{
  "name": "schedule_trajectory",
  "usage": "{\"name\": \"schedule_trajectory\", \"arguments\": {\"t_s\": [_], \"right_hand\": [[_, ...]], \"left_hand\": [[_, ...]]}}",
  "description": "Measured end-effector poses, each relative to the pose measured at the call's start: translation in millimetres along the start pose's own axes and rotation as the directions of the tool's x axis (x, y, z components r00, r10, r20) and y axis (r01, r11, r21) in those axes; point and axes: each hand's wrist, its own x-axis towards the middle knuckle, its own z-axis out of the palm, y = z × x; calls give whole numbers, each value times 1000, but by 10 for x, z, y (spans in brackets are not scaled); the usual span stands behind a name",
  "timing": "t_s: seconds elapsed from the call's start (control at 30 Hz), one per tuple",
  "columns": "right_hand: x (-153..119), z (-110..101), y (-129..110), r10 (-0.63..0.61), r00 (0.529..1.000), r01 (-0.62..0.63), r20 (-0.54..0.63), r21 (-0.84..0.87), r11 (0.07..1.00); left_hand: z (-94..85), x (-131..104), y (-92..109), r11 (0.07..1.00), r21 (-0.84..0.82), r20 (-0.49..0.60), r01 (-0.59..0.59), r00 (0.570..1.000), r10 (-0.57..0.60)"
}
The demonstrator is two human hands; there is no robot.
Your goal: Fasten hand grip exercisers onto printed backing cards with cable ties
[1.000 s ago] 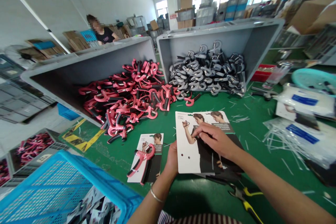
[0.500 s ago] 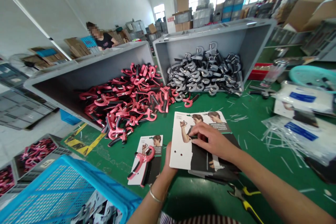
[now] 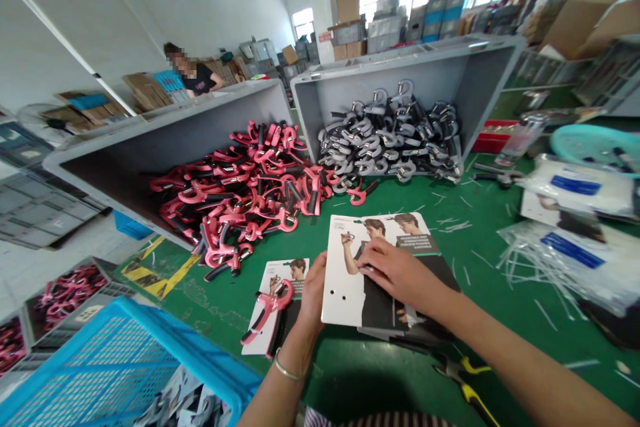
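Observation:
A stack of printed cards (image 3: 345, 303) lies on the green table in front of me. My left hand (image 3: 314, 290) is at the stack's left edge, its fingertips partly hidden behind the top card. Over the middle of that card, my right hand (image 3: 400, 273) rests with its thumb and fingers close together; whether they pinch anything is too small to tell. Left of the stack, a red hand grip (image 3: 270, 310) lies on a single card (image 3: 255, 341). Yellow-handled cutters (image 3: 475, 400) are below the stack at the right.
Two tipped grey bins (image 3: 165, 117) (image 3: 315, 80) spill red and grey hand grips. A blue basket (image 3: 200, 353) stands at the lower left. Bags of white ties (image 3: 585, 260) and a turquoise basin (image 3: 595, 147) are at the right. A person (image 3: 200, 77) is in the back left.
My left hand has moved up along the stack's left edge, with more of it showing. The fingers of my right hand have flattened slightly on the top card.

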Motion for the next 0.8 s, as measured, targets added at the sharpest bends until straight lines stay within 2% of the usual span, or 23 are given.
{"name": "schedule_trajectory", "arguments": {"t_s": [0.1,0.27,0.37,0.43,0.47,0.5,0.53,0.57,0.6,0.63,0.7,0.77,0.8], "right_hand": [[-38,107,-41,13,1000,-12,8,-123,992],[-23,190,-14,72,997,-73,-13,-168,983],[-84,75,-42,112,992,-120,-64,-132,984],[-304,-64,-16,166,972,-179,-165,-67,981],[-491,-145,36,227,943,-243,-243,-38,969],[-730,-231,118,309,889,-333,-337,-14,943],[-1017,-317,226,415,807,-463,-419,-14,886],[-1339,-403,352,510,697,-620,-504,-66,782],[-1682,-484,483,579,584,-763,-569,-142,631],[-2028,-556,607,609,508,-831,-609,-160,533],[-2653,-659,798,645,389,-912,-657,-177,370],[-3093,-696,908,656,275,-961,-702,-181,210],[-3227,-695,947,655,231,-973,-719,-183,142]], "left_hand": [[3,-74,38,999,33,-38,23,999,-21],[182,-90,114,962,212,38,173,982,-185],[302,-101,183,940,260,96,221,963,-253],[339,-115,220,938,261,112,229,958,-265],[343,-120,232,937,263,104,230,959,-264],[341,-124,241,934,274,88,230,961,-263],[339,-127,244,927,295,65,231,963,-260],[342,-128,241,919,321,40,229,966,-255],[357,-131,231,912,343,22,225,969,-247],[390,-135,213,908,358,17,217,971,-238],[518,-154,150,913,361,48,191,974,-222],[716,-187,61,919,357,122,168,967,-224],[828,-207,13,919,362,167,154,960,-227]]}}
